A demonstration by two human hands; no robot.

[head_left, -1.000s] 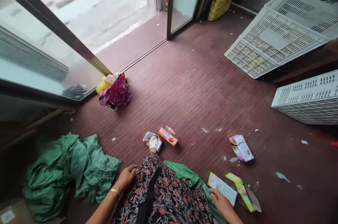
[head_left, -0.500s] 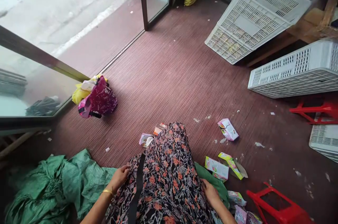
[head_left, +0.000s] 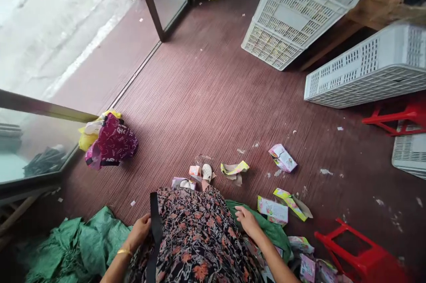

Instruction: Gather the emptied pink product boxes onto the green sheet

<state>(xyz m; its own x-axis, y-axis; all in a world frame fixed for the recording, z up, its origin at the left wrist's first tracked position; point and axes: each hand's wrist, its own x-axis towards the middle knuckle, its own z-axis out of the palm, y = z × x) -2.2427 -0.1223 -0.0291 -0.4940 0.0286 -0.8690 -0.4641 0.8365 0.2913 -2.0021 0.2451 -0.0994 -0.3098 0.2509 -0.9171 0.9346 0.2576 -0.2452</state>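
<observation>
Count of items on the floor, as seen from the head camera:

White slatted plastic crates: three. One tilted crate (head_left: 299, 7) at the back, one long crate (head_left: 366, 67) on its side to the right, one crate corner (head_left: 411, 152) at the right edge.

Red plastic stools: two. One red stool (head_left: 353, 252) near the lower right, a second red stool (head_left: 396, 118) beneath the long crate.

Hands: two, a left hand (head_left: 140, 231) and a right hand (head_left: 246, 220), both against a floral skirt (head_left: 196, 238).

Small printed cartons, loose: at least seven, among them a pink carton (head_left: 282, 158), a flattened yellow carton (head_left: 234, 169) and a green-edged carton (head_left: 273, 209). The heap at lower right is too jumbled for a firm count.

Green woven sacks: one sack (head_left: 73, 247).

Maroon bags: one bag (head_left: 113, 143).
</observation>
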